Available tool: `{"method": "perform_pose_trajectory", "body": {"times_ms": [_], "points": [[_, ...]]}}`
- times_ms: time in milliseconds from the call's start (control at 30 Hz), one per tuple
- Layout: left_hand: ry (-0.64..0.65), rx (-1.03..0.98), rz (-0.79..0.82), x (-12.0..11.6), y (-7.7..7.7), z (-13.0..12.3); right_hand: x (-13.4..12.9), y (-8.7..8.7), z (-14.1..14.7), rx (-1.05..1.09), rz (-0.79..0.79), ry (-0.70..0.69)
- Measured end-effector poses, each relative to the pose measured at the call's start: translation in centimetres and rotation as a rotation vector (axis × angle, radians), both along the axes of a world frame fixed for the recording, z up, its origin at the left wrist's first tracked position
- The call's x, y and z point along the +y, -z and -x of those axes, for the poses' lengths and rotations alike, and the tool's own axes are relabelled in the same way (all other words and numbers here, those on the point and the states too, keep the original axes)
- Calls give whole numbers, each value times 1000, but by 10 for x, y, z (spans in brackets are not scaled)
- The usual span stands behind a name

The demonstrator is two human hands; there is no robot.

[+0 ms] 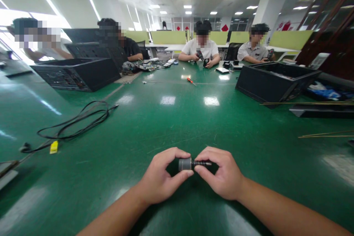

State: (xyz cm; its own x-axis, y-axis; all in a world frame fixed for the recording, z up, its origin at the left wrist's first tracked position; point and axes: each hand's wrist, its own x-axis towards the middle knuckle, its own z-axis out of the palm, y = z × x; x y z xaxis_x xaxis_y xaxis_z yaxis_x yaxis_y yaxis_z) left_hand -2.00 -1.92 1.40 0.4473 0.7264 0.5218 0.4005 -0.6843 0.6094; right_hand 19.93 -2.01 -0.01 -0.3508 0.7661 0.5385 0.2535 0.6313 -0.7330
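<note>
Just above the green table, my left hand is closed round a small grey cylinder, gripping it between thumb and fingers. From the cylinder's right end a thin dark ridged shaft with a bright tip points to the right; the whole part looks like a small motor. My right hand pinches this shaft near its base, thumb below and forefinger above. The tips of both hands nearly meet where shaft and cylinder join. The part lies about level, and my fingertips hide some of it.
On the green table, a coiled black cable with a yellow tag lies left. An orange screwdriver lies farther off. Open black computer cases stand left and right. Several people sit across the table, near loose electronic parts.
</note>
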Motion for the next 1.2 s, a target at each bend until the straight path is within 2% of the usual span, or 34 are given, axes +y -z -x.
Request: {"method": "perform_pose_trajectory", "body": {"times_ms": [1200], "points": [[-37, -11, -22, 0, -5, 1, 1, -2, -2, 16, 17, 19]]}}
